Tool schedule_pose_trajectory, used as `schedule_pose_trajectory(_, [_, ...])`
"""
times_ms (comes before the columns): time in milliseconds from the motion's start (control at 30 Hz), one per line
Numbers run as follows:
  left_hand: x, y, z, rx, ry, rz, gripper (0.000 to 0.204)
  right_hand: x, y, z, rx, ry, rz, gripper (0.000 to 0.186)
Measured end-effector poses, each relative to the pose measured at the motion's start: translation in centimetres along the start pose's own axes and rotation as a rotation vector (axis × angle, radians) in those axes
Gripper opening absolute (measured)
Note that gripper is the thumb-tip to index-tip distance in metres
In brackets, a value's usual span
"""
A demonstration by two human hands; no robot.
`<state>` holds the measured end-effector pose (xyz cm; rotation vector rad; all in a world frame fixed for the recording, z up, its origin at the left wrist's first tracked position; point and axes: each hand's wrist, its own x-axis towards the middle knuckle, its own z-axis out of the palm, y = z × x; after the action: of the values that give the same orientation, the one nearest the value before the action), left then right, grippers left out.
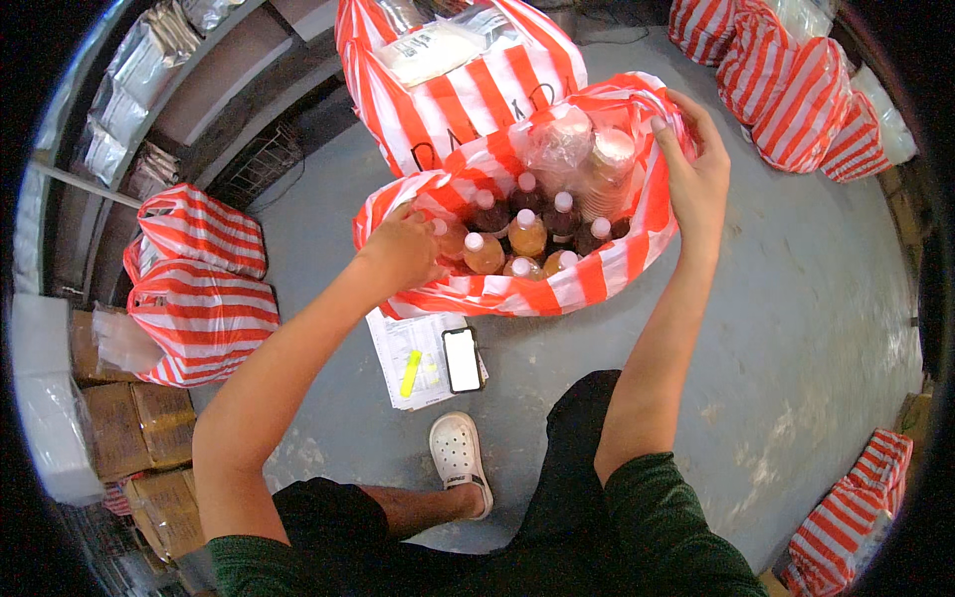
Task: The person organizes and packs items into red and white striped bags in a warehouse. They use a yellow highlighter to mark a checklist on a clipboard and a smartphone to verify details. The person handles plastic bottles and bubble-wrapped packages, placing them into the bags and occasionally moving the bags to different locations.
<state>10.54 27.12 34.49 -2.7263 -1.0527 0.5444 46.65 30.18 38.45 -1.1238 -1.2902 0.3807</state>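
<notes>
A red-and-white striped plastic bag [582, 289] stands with its mouth spread wide in front of me. Inside are several bottles [527, 234] with pale caps, some dark and some amber. Stacked clear plastic cups [609, 169] in film lie at the bag's far right. My left hand [403, 251] is closed over the left rim, its fingertips partly hidden beside the bottles. At the right rim, my right hand [698, 164] pinches the plastic, thumb on the inner side. The bag's bottom is out of sight.
Behind stands another striped bag [477, 109] holding white packets. Papers [393, 343], a yellow highlighter [411, 373] and a phone [462, 360] lie on the grey floor. More striped bags [204, 323] and cardboard boxes [119, 428] line the left; bags [781, 90] also sit far right.
</notes>
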Motion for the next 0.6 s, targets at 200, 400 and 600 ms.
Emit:
schedule_pose_trajectory(200, [-3.3,0.6,-0.7,-0.132,-0.035,0.112,0.036,-0.3,-0.1,-1.2,-0.064,-0.069,0.014,0.036])
schedule_pose_trajectory(400, [-7.0,0.9,-4.8,-0.150,-0.016,0.142,0.040,-0.3,0.2,-1.6,-0.080,-0.111,-0.013,0.037])
schedule_pose_trajectory(600, [-7.8,5.3,-8.0,-0.308,0.207,0.140,0.034,-0.2,0.7,-1.4,-0.016,-0.014,-0.001,0.032])
